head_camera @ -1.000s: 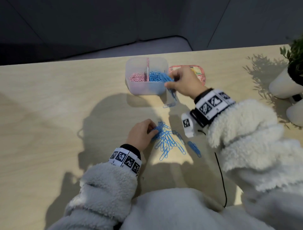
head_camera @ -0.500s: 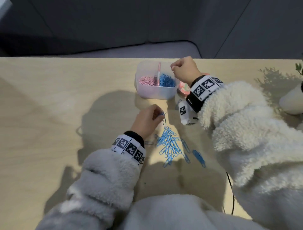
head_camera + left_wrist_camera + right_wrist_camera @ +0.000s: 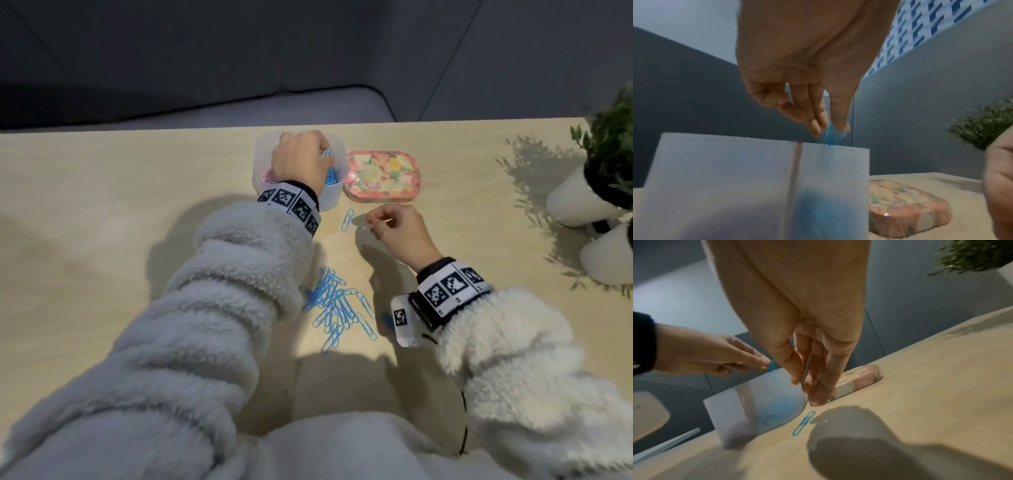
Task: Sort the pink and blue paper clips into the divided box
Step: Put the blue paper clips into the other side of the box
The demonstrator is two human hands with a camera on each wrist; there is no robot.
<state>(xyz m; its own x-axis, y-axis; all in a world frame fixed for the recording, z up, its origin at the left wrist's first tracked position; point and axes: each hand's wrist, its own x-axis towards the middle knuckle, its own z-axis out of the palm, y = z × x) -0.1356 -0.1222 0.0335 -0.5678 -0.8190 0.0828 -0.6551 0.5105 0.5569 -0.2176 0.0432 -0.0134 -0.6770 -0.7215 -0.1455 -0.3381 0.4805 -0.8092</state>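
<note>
The translucent divided box (image 3: 330, 198) stands at the table's far middle, with pink clips (image 3: 269, 176) in its left half and blue clips (image 3: 91, 176) hidden mostly by my left hand (image 3: 325, 154). That hand hovers over the right half (image 3: 834, 178), right of the divider (image 3: 796, 170), and pinches a blue clip (image 3: 828, 134) between thumb and fingertips just above the rim. A single blue clip (image 3: 347, 219) (image 3: 803, 422) lies on the table in front of the box. My right hand (image 3: 371, 222) (image 3: 813, 400) points straight fingers down beside it, tips at the table, holding nothing I can see. A pile of blue clips (image 3: 339, 305) lies nearer me.
A floral tin (image 3: 382, 176) lies flat just right of the box, close behind the right hand. Two white pots (image 3: 579, 202) with a green plant (image 3: 609, 144) stand at the table's right edge. A cable (image 3: 464, 428) runs from the right wrist towards me.
My left hand rose from the pile with a blue clip and now hangs over the box. My right hand left the box and came down beside the stray clip.
</note>
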